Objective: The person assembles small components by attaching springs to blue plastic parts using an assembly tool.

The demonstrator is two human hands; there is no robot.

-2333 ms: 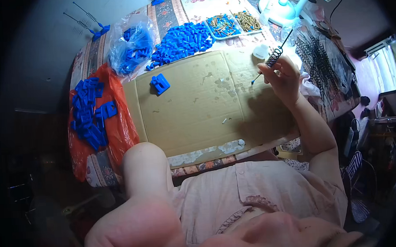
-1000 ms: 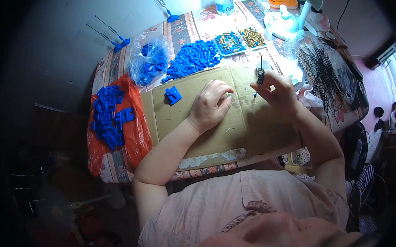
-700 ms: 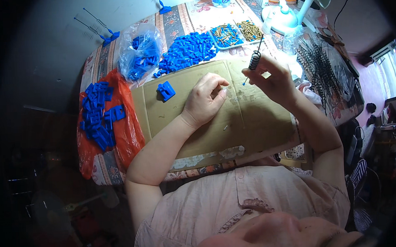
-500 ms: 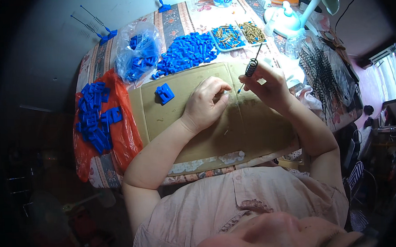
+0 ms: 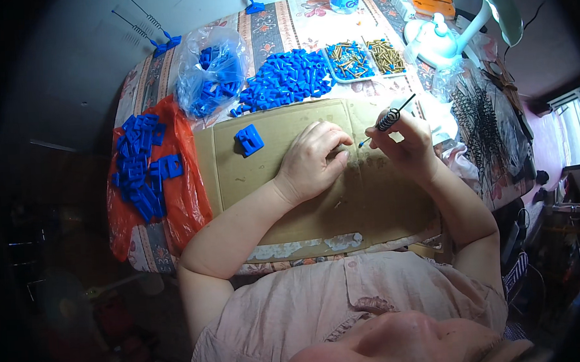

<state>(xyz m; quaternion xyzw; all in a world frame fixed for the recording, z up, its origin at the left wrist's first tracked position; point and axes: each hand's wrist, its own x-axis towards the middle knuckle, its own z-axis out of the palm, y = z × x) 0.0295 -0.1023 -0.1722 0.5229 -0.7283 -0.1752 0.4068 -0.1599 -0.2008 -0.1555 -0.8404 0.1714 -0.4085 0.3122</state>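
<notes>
My right hand (image 5: 405, 143) pinches a black coil spring (image 5: 388, 119) with straight wire ends. It tilts up to the right over the cardboard sheet (image 5: 292, 223), and a small blue tip (image 5: 364, 142) shows at its lower left end. Close by on the left, my left hand (image 5: 312, 159) rests on the cardboard with curled fingers, thumb near the forefinger. Whatever those fingers hold, if anything, is hidden. One blue plastic piece with a slot (image 5: 249, 140) lies on the cardboard, left of my left hand and apart from it.
At left, blue slotted parts (image 5: 137, 165) lie on a red plastic bag (image 5: 189, 179). Behind the cardboard are a clear bag (image 5: 211, 71), loose blue caps (image 5: 285, 81), and trays of blue-tipped (image 5: 349, 60) and brass pins (image 5: 385, 56). A white lamp (image 5: 436, 39) and black springs (image 5: 478, 118) stand right.
The spring has tipped over to the right and its upper end is lower. My left hand keeps nearly the same pose. The whole view has shifted slightly.
</notes>
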